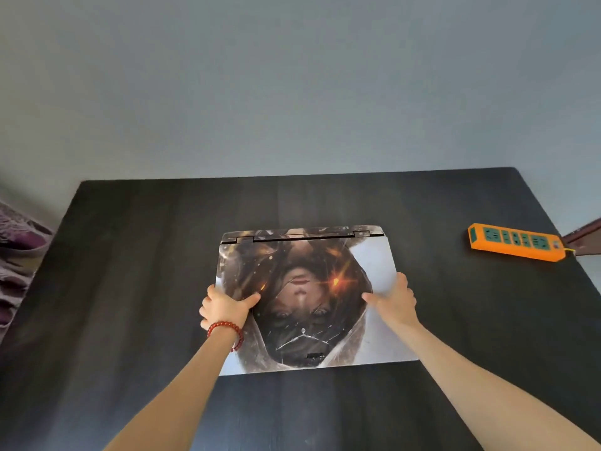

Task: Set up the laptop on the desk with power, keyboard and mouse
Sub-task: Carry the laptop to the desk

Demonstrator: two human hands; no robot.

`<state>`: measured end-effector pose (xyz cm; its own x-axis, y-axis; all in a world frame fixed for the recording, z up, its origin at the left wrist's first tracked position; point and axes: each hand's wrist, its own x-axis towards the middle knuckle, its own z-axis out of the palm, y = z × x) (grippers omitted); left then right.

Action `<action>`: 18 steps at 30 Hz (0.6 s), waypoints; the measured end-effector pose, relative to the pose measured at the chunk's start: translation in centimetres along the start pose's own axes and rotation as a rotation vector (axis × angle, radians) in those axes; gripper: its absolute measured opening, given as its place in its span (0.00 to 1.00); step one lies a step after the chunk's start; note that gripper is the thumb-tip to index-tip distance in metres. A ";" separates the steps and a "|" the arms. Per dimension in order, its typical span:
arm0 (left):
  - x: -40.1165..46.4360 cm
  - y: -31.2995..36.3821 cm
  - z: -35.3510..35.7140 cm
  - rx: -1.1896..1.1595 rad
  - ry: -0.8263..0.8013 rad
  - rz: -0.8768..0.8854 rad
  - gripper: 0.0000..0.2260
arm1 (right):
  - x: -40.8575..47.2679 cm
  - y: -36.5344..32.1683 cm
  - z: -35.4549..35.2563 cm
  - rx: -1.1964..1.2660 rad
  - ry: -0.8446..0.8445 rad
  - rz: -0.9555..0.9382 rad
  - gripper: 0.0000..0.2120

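Observation:
A closed laptop [309,320] with a printed picture skin on its lid lies in the middle of the black desk [130,288], hinge toward the far edge. My left hand [224,307], with a red bead bracelet on the wrist, grips the lid's left edge, thumb on top. My right hand [395,302] grips the right edge the same way. An orange power strip [515,241] with green sockets lies at the far right of the desk. No keyboard, mouse or charger is in view.
A grey wall stands behind the desk. A purple patterned cloth [16,255] lies off the desk's left side. A dark brown edge [582,239] shows past the power strip at the right.

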<state>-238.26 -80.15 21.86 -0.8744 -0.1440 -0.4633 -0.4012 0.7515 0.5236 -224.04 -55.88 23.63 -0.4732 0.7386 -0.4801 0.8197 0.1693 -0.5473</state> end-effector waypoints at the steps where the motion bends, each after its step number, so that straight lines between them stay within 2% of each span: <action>1: 0.4 0.2 0.4 -0.001 -0.001 -0.005 0.43 | 0.5 -0.2 0.1 -0.008 0.006 -0.001 0.37; 12: 1.7 0.8 1.3 0.068 0.011 0.009 0.43 | 2.3 -0.5 0.8 -0.077 0.007 -0.003 0.37; 18: 1.0 0.5 1.8 0.104 0.031 0.044 0.42 | 2.2 -0.4 1.2 -0.223 0.031 -0.007 0.41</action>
<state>-238.80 -78.77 20.32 -0.8994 -0.1281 -0.4180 -0.3331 0.8200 0.4654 -225.77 -55.07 21.94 -0.4719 0.7561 -0.4535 0.8691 0.3124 -0.3836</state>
